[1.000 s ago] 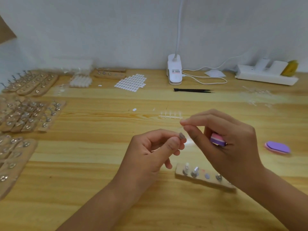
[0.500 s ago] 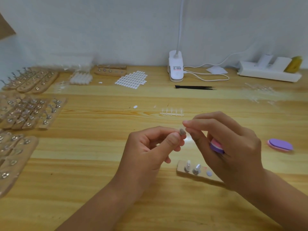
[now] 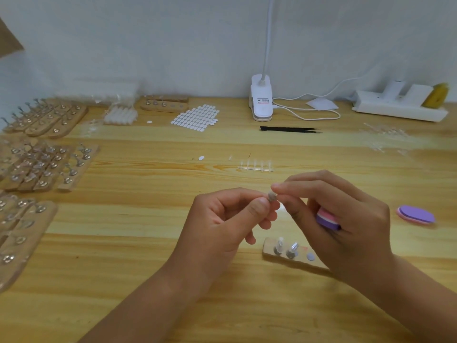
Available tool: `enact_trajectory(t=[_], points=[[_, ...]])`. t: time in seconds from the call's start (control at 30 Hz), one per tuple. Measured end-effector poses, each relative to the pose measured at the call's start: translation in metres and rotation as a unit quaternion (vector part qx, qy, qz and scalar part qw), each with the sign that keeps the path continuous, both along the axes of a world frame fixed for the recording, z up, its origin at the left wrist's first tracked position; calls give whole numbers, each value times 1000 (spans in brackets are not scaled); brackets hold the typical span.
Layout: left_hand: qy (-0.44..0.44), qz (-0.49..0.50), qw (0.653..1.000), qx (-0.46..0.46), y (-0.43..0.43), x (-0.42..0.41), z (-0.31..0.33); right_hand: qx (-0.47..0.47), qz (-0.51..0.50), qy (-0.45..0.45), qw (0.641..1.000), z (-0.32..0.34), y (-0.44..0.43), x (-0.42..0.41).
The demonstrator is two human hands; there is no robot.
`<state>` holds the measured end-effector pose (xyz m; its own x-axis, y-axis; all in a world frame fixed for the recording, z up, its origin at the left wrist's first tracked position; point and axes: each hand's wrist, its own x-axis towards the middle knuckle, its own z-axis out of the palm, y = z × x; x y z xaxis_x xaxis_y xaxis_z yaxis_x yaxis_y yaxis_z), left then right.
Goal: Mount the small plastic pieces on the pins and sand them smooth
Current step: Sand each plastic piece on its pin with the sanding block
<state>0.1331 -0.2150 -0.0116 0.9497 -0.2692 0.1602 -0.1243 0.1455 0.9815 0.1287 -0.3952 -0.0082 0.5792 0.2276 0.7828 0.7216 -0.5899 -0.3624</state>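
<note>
My left hand (image 3: 223,225) pinches a small metal pin (image 3: 272,196) between thumb and forefinger, above the table's middle. My right hand (image 3: 346,226) brings thumb and forefinger together at the pin's top; whether a clear plastic piece sits between them is too small to tell. The same hand grips a pink and purple sanding block (image 3: 326,219) under its curled fingers. Below the hands lies a wooden holder strip (image 3: 269,250) with two upright pins (image 3: 285,248) on it. A sprue of clear plastic pieces (image 3: 255,167) lies just beyond the hands.
A second purple sanding block (image 3: 416,214) lies at the right. Many wooden strips with pins (image 3: 47,164) fill the left side. A sheet of white stickers (image 3: 195,118), black tweezers (image 3: 289,129), a clip lamp (image 3: 261,100) and a power strip (image 3: 398,107) sit at the back.
Both hands have stayed together at the pin, with only slight shifts of the fingers. The camera view has tilted a little.
</note>
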Motion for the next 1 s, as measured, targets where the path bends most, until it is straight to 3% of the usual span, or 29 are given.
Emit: enact_trajectory(t=[0.57, 0.77, 1.0], points=[[-17, 22, 999, -36, -3, -2, -3, -19, 25, -17, 999, -1, 2, 0], [-30, 33, 999, -9, -2, 0, -5, 21, 70, 117, 990, 9, 2, -1], [-47, 7, 995, 87, -3, -2, -3, 124, 123, 329, 928, 23, -30, -3]])
